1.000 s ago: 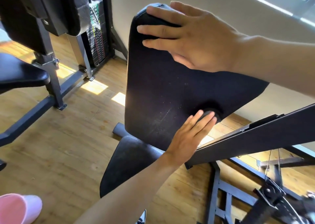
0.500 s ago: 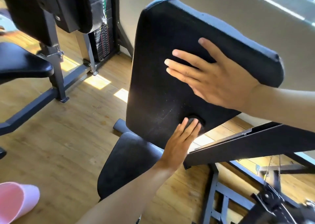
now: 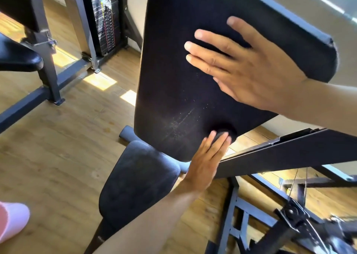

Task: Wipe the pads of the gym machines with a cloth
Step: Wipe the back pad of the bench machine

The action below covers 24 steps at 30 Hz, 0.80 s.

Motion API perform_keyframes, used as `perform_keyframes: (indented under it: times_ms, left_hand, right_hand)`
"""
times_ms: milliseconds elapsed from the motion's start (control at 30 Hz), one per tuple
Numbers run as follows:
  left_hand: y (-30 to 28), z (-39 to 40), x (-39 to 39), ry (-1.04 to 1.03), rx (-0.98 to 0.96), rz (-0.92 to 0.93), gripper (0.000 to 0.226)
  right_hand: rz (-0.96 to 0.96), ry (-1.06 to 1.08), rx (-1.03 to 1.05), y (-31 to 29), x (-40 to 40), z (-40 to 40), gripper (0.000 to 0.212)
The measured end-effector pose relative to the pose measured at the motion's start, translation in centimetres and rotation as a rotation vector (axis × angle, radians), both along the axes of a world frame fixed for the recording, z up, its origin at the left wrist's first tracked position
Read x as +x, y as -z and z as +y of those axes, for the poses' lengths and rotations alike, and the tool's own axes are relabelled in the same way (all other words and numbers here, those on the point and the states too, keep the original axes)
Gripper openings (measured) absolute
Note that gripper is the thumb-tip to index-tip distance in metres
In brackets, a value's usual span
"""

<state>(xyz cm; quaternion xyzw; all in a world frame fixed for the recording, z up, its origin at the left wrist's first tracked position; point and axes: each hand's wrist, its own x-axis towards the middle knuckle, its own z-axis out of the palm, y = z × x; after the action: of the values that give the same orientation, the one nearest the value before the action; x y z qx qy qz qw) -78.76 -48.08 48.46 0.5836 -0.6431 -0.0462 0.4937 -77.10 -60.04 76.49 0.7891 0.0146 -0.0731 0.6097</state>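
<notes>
Sweep the cloth (image 3: 222,135) from 6 o'clock up across the pad (image 3: 173,70) with firm, overlapping strokes; the right hand (image 3: 251,68), fingers flat, steadies it at 2 o'clock. The left hand (image 3: 208,161) presses the small dark wad with straight fingers. The pad shows pale dusty streaks low down

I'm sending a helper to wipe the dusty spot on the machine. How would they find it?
Find the big black back pad standing above the seat pad. The dusty spot is a pale speckled streak low on the pad's face, just left of the left hand; the rest of the face is plain black.
</notes>
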Motion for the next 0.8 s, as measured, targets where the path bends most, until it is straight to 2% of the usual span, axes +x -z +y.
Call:
perform_keyframes:
  times_ms: [67,133,267,367,467,533,600,667,800]
  left_hand:
    - [-3.4,-2.1,-1.2,-0.021,-0.120,0.014,0.091]
    - [-3.8,-3.6,-1.4,-0.045,-0.162,-0.063,0.090]
    - [3.3,-1.6,-0.2,-0.033,-0.037,-0.200,0.078]
    - [5.7,0.3,0.6,-0.052,0.047,-0.110,0.083]
    - [2.0,-0.2,-1.0,-0.039,0.030,0.012,0.110]
    - [-1.2,-1.7,-2.4,-0.029,-0.071,0.046,0.113]
    - [-2.1,-3.1,-3.0,-0.039,-0.105,-0.002,0.107]
    - [0.1,-3.3,-3.2,-0.066,-0.068,-0.035,0.103]
    - [6.4,0.3,-3.6,-0.123,0.146,0.084,0.107]
  right_hand:
    - [0.000,0.016,0.001,-0.1,0.0,0.3,0.068]
    - [0.000,0.014,-0.013,-0.1,0.0,0.5,0.069]
    - [-0.004,0.033,0.026,-0.3,0.2,0.6,0.069]
    - [-0.004,0.008,0.008,-0.2,0.3,0.6,0.070]
    - [0.011,0.008,-0.023,-0.3,0.5,0.8,0.070]
    - [0.019,0.013,-0.026,-0.3,0.3,0.8,0.069]
    - [0.028,0.015,-0.019,-0.3,0.2,0.7,0.068]
    - [0.025,0.035,0.026,-0.4,0.1,0.6,0.068]
    - [0.019,0.062,0.093,-0.4,0.0,0.5,0.067]
